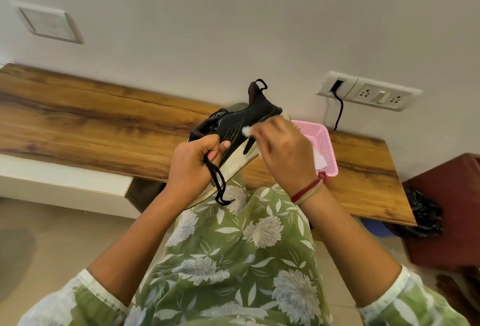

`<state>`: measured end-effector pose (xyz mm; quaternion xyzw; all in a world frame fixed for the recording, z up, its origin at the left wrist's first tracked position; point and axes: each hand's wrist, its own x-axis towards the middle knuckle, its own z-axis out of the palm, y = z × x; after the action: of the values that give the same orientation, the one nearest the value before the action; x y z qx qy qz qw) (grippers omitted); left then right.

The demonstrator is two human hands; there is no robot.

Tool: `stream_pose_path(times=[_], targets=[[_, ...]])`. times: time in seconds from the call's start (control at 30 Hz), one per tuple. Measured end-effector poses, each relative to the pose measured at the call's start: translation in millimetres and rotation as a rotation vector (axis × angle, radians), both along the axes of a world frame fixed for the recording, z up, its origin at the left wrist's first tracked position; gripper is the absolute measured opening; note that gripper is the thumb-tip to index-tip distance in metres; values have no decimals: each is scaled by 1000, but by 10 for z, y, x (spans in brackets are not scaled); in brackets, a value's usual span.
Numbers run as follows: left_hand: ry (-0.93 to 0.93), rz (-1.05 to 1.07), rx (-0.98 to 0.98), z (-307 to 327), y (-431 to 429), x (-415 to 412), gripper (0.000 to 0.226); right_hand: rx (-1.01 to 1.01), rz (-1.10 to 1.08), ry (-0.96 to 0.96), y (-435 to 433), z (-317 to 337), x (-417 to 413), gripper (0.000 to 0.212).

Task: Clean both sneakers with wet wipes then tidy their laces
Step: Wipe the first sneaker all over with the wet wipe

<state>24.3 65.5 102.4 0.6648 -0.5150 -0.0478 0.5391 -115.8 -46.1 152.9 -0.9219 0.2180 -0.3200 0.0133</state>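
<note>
Head camera, looking down over a green floral tunic: your left hand [193, 167] grips the black sneaker [241, 120] round its knit upper near the lacing, fingers curled. A loose black lace [219, 183] trails out below the fist. Your right hand [283, 151] pinches a bunched white wet wipe [246, 131] against the sneaker's side, just above the pale sole [235, 167]. Most of the wipe is hidden under the fingers.

The sneaker is held in the air in front of you, above the near edge of the wooden worktop [78, 118], tilted with its pull loop uppermost and the sole turned toward you.

It looks light, one hand carrying it with no strain. The knit upper appears soft and will likely give under pressure, so the firmer hold is probably along the sole edge or the heel, which lets you press the wipe hard. The damp wipe is limp and may slide on the rubber. The dangling lace could snag or drag through the wet patch, so keep it gathered.

Just beyond your right hand, a pink mesh basket [330, 164] sits on the worktop with something white inside. Behind it, a black cable [339, 110] runs up to a wall socket panel [374, 94]. The second sneaker cannot be made out here.
</note>
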Motion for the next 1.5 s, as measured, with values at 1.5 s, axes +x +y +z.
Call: stream_pose_path(times=[1.5], targets=[[-202, -308, 39, 71, 68, 221, 39, 959, 335, 434, -833, 784, -47, 8]])
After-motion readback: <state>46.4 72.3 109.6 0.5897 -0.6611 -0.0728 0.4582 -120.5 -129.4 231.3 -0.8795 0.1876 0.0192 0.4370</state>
